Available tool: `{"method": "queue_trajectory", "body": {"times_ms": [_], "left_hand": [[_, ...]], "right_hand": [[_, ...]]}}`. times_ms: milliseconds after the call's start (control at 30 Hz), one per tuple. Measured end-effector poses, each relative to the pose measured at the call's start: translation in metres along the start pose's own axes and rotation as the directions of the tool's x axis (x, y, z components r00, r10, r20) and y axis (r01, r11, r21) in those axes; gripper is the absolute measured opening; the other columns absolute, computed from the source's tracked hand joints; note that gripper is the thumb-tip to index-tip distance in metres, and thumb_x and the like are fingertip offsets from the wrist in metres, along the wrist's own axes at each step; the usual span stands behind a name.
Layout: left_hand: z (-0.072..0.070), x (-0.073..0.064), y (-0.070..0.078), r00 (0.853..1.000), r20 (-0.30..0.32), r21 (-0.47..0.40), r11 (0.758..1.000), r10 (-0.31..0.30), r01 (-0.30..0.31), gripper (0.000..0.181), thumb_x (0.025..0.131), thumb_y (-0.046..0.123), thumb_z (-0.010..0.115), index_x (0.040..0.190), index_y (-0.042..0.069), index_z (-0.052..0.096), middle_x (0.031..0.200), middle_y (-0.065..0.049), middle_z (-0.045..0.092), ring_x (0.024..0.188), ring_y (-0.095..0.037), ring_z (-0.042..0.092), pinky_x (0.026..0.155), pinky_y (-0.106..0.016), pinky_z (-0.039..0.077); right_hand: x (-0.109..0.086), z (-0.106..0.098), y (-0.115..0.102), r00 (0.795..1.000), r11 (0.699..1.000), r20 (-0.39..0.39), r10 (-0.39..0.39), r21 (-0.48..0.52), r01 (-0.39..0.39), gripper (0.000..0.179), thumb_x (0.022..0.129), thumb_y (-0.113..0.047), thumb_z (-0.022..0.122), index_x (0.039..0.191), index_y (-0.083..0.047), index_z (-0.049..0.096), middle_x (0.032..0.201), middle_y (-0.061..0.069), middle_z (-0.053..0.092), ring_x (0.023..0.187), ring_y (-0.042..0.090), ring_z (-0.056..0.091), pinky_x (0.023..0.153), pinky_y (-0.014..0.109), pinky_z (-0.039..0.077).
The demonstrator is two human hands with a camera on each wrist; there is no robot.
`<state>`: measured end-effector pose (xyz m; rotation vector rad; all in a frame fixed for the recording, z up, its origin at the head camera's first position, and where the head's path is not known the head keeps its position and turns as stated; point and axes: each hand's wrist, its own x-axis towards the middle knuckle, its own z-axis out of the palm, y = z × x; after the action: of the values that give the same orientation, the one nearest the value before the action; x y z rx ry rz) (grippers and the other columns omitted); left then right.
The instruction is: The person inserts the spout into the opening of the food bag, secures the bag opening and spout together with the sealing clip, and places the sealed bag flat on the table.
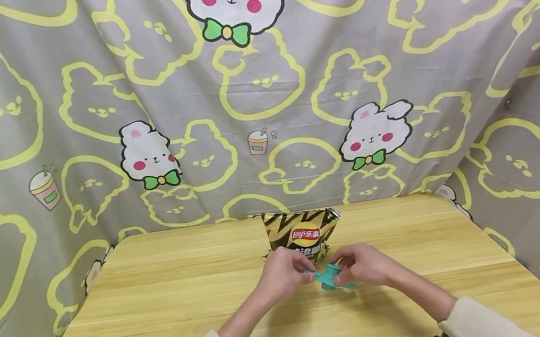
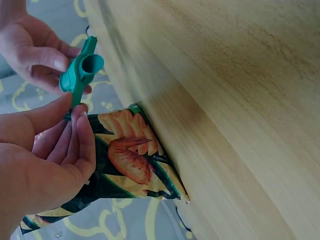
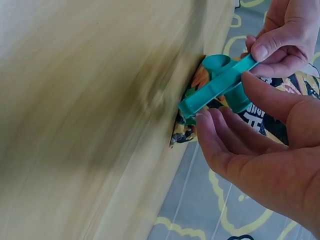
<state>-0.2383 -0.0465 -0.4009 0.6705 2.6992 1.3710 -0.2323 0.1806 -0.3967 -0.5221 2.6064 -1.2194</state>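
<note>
A teal plastic bag clip with a round pour spout [image 1: 326, 277] is held up between both hands, over the table and in front of a chip bag [image 1: 279, 231]. My left hand [image 1: 282, 274] pinches one end of the clip's bar between thumb and fingertips. On the other side, my right hand [image 1: 366, 266] has its thumb and bent fingers around the clip near the spout. The spout's open mouth [image 2: 92, 63] shows in the left wrist view. From the right wrist, the long bar [image 3: 215, 92] slants across, its far end by the right fingertips.
The chip bag stands upright near the table's back edge, black and gold with a red and yellow logo; the left hand covers part of it. Wooden table [image 1: 164, 301] lies under both hands. A grey curtain with cartoon animals [image 1: 263, 88] hangs behind and at the sides.
</note>
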Motion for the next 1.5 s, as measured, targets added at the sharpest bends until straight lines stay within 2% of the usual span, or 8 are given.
{"method": "queue_trajectory", "body": {"times_ms": [267,533,700,833,1167,1300,1500], "left_hand": [[0.0,0.0,0.005,1.0,-0.001,0.0,1.0,0.001,-0.001,0.008,0.08,0.001,0.083,0.081,0.007,0.078,0.071,0.001,0.073,0.064,-0.006,0.064,0.06,-0.023,0.051],[-0.002,0.0,0.004,1.0,-0.009,-0.013,1.0,0.008,-0.008,0.008,0.079,0.0,0.083,0.081,0.007,0.078,0.073,0.0,0.074,0.065,-0.006,0.065,0.06,-0.023,0.052],[-0.005,0.0,0.003,1.0,-0.01,0.007,1.0,0.021,-0.021,0.008,0.08,0.001,0.083,0.084,0.006,0.078,0.075,-0.001,0.075,0.066,-0.006,0.065,0.061,-0.023,0.052],[-0.008,0.001,0.004,1.0,0.006,0.012,1.0,0.005,-0.005,0.01,0.08,0.002,0.082,0.088,0.006,0.078,0.079,-0.001,0.075,0.069,-0.007,0.066,0.063,-0.023,0.054],[-0.016,0.003,0.006,0.998,0.058,0.022,0.999,-0.03,0.029,0.008,0.081,0.004,0.083,0.086,0.009,0.079,0.077,0.002,0.076,0.071,-0.008,0.068,0.067,-0.026,0.055],[-0.016,0.003,0.008,0.997,0.067,0.029,0.999,-0.043,0.041,0.01,0.08,0.002,0.083,0.083,0.01,0.079,0.076,0.003,0.075,0.072,-0.008,0.066,0.067,-0.026,0.055],[-0.017,0.003,0.008,0.997,0.066,0.03,0.999,-0.033,0.031,0.012,0.08,-0.001,0.082,0.081,0.011,0.078,0.075,0.004,0.074,0.071,-0.009,0.066,0.067,-0.026,0.055]], "right_hand": [[0.006,0.003,-0.004,1.0,0.999,-0.029,-0.011,0.041,0.012,0.027,0.084,-0.006,0.077,0.109,0.003,0.073,0.096,0.007,0.074,0.088,0.017,0.067,0.08,0.035,0.055],[0.009,0.007,-0.004,0.999,0.993,-0.036,0.016,0.121,-0.012,0.024,0.084,-0.005,0.076,0.107,0.002,0.073,0.092,0.008,0.074,0.083,0.017,0.067,0.075,0.032,0.055],[0.01,0.009,-0.005,0.998,0.987,-0.048,0.031,0.162,-0.023,0.021,0.084,-0.006,0.077,0.103,0.0,0.074,0.089,0.008,0.074,0.081,0.016,0.066,0.075,0.032,0.054],[0.01,0.009,-0.007,0.998,0.982,-0.051,0.033,0.188,-0.023,0.018,0.083,-0.005,0.077,0.1,0.0,0.075,0.085,0.008,0.072,0.078,0.016,0.065,0.074,0.032,0.053],[0.008,0.008,-0.009,0.995,0.982,-0.091,0.035,0.188,-0.017,0.019,0.078,0.002,0.075,0.097,-0.001,0.076,0.084,0.011,0.072,0.076,0.017,0.061,0.07,0.033,0.051],[0.007,0.007,-0.009,0.996,0.98,-0.084,0.034,0.198,-0.017,0.02,0.076,0.004,0.074,0.095,0.0,0.076,0.084,0.011,0.072,0.076,0.018,0.062,0.071,0.033,0.051],[0.007,0.006,-0.012,0.997,0.981,-0.064,0.042,0.19,-0.029,0.016,0.078,0.003,0.076,0.093,0.0,0.075,0.082,0.008,0.071,0.076,0.018,0.062,0.072,0.033,0.049]]}}
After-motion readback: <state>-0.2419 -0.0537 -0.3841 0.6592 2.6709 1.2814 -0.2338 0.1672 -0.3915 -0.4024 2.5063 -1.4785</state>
